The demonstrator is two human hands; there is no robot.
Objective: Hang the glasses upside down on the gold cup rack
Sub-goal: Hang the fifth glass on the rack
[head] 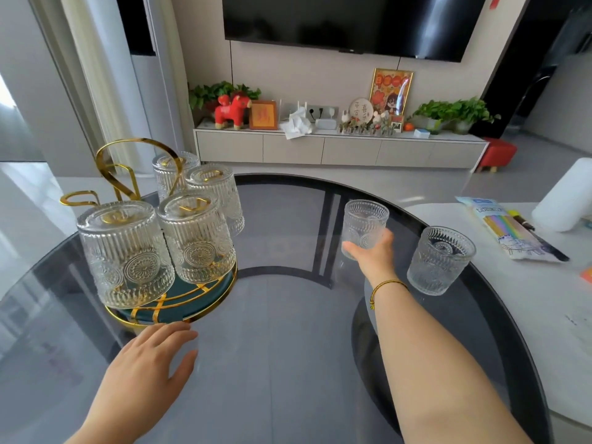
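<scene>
A person's right hand (371, 251), arm outstretched, wraps around an upright empty glass (363, 227) on the dark glass table (288, 363). The left hand (153, 357) rests flat, fingers spread, beside the gold cup rack (153, 251), which carries four inverted glasses (195, 238). Another upright glass (440, 261) stands empty nearby.

Right hand (373, 253) around upright glass (363, 224)

On the table (288, 363), the rack (173, 302) stands at the left with four upturned glasses (128, 254) hanging on it. Two upright glasses stand at the right, one (363, 225) farther and left of the other (440, 261). A packet (509, 232) lies far right.
</scene>
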